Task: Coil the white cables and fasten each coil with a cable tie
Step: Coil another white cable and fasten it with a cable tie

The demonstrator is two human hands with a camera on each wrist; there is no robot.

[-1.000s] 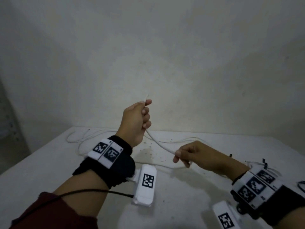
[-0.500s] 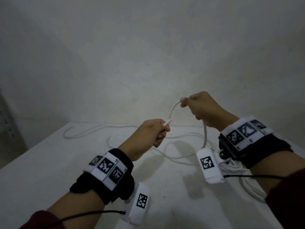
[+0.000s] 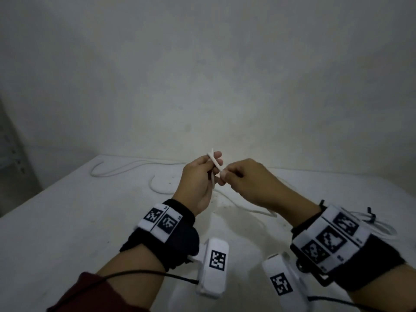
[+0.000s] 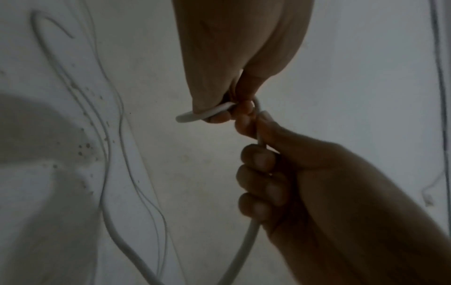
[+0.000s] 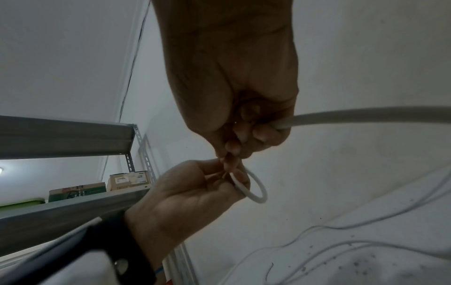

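Note:
A white cable trails over the white table and rises to my two hands, held together above the table's middle. My left hand pinches the cable's end, which sticks up and crosses a second strand. In the right wrist view that end curls into a small loop at the left fingertips. My right hand grips the cable just beside it; the strand leaves its fist and in the left wrist view hangs down.
A coiled white cable with a black tie lies on the table behind my right wrist. Loose cable runs lie at the back. A metal shelf with boxes stands left of the table.
My right hand came down from its raised position and met the left hand. The cable between them has drawn into a small loop at the fingertips.

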